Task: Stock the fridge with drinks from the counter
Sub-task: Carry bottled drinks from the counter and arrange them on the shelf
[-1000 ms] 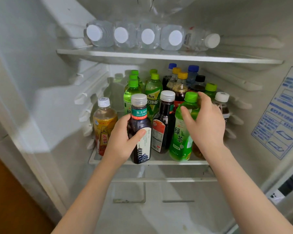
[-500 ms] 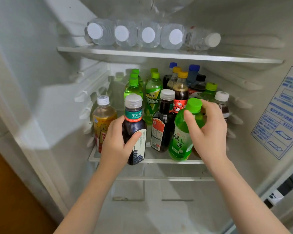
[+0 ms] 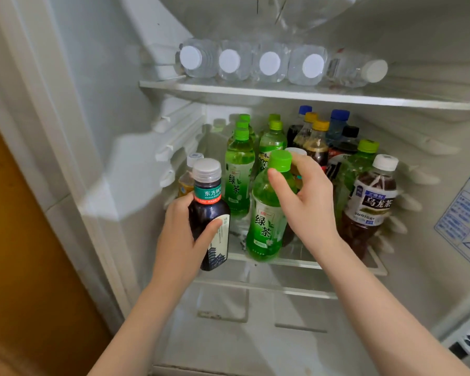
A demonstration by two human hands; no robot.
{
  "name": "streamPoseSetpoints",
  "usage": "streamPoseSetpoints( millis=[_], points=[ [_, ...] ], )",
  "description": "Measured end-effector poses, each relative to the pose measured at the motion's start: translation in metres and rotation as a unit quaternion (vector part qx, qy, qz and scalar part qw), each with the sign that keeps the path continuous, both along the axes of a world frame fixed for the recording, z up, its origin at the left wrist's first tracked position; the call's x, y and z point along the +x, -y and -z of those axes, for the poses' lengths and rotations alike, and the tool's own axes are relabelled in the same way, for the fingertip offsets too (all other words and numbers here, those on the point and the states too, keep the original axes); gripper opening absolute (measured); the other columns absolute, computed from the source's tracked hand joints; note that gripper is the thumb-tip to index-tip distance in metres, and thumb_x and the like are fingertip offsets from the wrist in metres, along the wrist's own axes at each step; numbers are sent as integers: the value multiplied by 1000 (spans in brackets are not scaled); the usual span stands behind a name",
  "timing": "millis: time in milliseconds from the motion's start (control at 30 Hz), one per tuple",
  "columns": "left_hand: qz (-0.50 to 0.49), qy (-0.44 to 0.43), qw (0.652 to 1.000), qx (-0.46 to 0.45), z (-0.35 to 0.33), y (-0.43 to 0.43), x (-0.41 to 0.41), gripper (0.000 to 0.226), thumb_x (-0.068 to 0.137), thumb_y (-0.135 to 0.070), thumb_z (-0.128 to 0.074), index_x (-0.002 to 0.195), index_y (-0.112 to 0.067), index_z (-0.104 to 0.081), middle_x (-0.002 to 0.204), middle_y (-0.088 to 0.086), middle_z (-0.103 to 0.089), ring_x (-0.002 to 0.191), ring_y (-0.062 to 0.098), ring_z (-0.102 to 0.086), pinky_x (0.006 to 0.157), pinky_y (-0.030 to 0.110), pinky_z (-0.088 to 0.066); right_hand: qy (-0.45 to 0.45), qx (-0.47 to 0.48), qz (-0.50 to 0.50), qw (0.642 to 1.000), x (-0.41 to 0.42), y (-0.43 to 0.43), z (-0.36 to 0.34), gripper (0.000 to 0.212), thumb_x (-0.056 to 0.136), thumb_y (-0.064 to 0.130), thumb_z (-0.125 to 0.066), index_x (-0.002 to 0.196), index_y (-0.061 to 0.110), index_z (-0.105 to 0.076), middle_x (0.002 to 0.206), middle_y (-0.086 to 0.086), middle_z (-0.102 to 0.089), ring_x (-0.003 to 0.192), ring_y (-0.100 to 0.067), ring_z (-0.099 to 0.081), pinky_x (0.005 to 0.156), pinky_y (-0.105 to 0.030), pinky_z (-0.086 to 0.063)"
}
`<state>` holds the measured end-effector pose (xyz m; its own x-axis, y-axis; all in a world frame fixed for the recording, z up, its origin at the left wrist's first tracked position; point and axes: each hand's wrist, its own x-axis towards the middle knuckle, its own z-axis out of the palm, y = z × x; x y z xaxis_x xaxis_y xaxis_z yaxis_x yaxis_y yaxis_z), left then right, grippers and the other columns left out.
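Bottles in hand: two. Dark tea bottle (image 3: 209,213), grey cap, is gripped round its body by the left hand (image 3: 179,234), thumb across the label. It hangs just in front of the left front corner of the middle shelf (image 3: 337,267), base apparently not on the glass. Green tea bottle (image 3: 267,213) is held by the right hand (image 3: 307,202), fingers curled round shoulder and neck. It is tilted, base at the shelf's front edge.

Shelf behind is crowded: green teas, colas, an oolong tea bottle (image 3: 369,202) at right, a yellow drink bottle (image 3: 185,183) just behind the dark one. Water bottles (image 3: 269,63) lie on the shelf above.

Judgement: stand the green bottle upright first. Then slide the dark bottle into the front-left gap, base flat, without nudging the yellow one.
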<state>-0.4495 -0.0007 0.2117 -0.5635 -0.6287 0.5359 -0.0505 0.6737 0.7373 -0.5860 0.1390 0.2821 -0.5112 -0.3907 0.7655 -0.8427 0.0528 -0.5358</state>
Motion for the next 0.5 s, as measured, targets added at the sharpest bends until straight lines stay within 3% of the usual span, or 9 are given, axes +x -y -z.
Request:
streamPoseSetpoints(
  millis=[67,200,333,500],
  points=[
    [-4,-11,1000,13,-1,-2,5,58,80,-45,-65,128,-18,-48,117,-1,-53,113,17,-53,93,44,-47,6,25,-19,999,-2,15,-1,27,92,21,-59,115,8,-63,107,0,-64,102,-15,-57,89,-31,-46],
    [-7,-4,1000,5,-2,-5,10,68,76,-58,-55,132,-21,-45,121,-3,-51,115,13,-50,98,37,-44,-8,53,-29,998,-6,43,-1,29,93,20,-58,118,5,-61,108,-7,-64,102,-19,-55,86,-26,-41],
    [-4,2,1000,3,-1,-1,11,61,81,-44,-63,134,-22,-43,126,-3,-51,119,11,-48,100,32,-41,14,57,-49,997,-12,63,3,28,94,15,-57,118,3,-60,109,-12,-63,103,-22,-54,86,-25,-38],
    [4,-4,1000,12,2,1,11,61,82,-38,-67,135,-22,-41,128,-2,-50,121,12,-48,101,42,-43,37,56,-68,995,-15,75,5,29,95,14,-53,122,3,-57,115,-13,-62,109,-21,-52,90,-21,-35]
  ],
)
